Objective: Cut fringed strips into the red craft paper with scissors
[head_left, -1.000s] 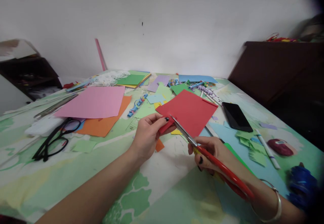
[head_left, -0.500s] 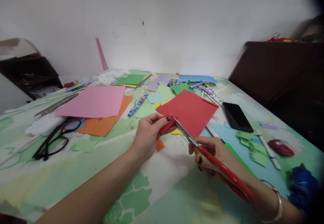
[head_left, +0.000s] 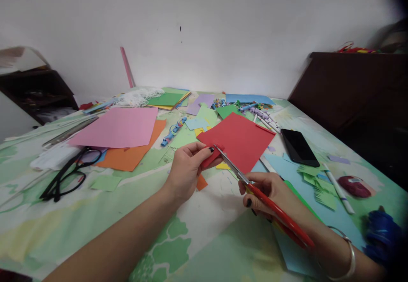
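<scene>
My left hand [head_left: 191,165] pinches a small folded piece of red paper [head_left: 211,159] between thumb and fingers. In my right hand [head_left: 264,193] is a pair of red-handled scissors [head_left: 274,207], its blades pointing up and left. The blade tips are at the edge of the small red piece, close to my left thumb. Behind it lies a larger red sheet [head_left: 239,135] on the table. Part of the scissor handles is hidden by my right hand.
Left lie a pink sheet [head_left: 117,125], an orange sheet [head_left: 134,159] and black-framed glasses [head_left: 70,176]. To the right are a phone [head_left: 299,146], a white marker [head_left: 339,188], green paper scraps [head_left: 318,184] and a dark red object [head_left: 355,185]. A wall stands behind the table.
The scissor handles have shifted slightly up and left, with the blades looking closer together. My left hand and the red paper stay nearly in place.
</scene>
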The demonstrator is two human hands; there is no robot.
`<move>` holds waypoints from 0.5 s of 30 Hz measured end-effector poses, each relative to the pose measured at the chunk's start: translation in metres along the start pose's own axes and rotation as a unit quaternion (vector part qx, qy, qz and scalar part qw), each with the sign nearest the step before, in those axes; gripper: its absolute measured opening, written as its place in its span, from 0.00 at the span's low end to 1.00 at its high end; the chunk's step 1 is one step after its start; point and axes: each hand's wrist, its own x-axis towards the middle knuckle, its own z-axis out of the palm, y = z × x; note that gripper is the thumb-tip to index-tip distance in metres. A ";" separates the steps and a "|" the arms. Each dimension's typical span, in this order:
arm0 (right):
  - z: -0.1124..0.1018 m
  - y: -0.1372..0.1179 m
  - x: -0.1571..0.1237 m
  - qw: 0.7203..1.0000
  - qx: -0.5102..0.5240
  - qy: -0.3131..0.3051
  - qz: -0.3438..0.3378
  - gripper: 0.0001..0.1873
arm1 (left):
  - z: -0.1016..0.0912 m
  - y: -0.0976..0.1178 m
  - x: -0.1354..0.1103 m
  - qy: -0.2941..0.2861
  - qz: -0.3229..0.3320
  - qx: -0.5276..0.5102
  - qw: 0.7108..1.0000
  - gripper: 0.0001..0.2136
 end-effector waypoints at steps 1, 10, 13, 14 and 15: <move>0.000 0.000 0.000 1.000 -0.005 0.003 0.002 0.21 | 0.000 0.000 0.000 -0.002 0.000 0.001 1.000 0.06; -0.002 0.004 0.001 1.000 -0.002 -0.006 -0.010 0.21 | 0.001 -0.003 0.001 0.006 -0.011 0.003 1.000 0.05; -0.002 0.004 0.001 1.000 -0.007 -0.004 -0.004 0.21 | 0.000 -0.004 0.000 0.002 -0.010 0.005 1.000 0.05; -0.001 0.004 0.001 1.000 -0.005 -0.003 -0.004 0.21 | 0.000 -0.004 0.000 0.000 -0.009 0.005 1.000 0.05; -0.001 0.004 0.001 1.000 -0.003 -0.003 -0.004 0.21 | 0.000 -0.004 0.000 -0.001 -0.008 0.006 1.000 0.05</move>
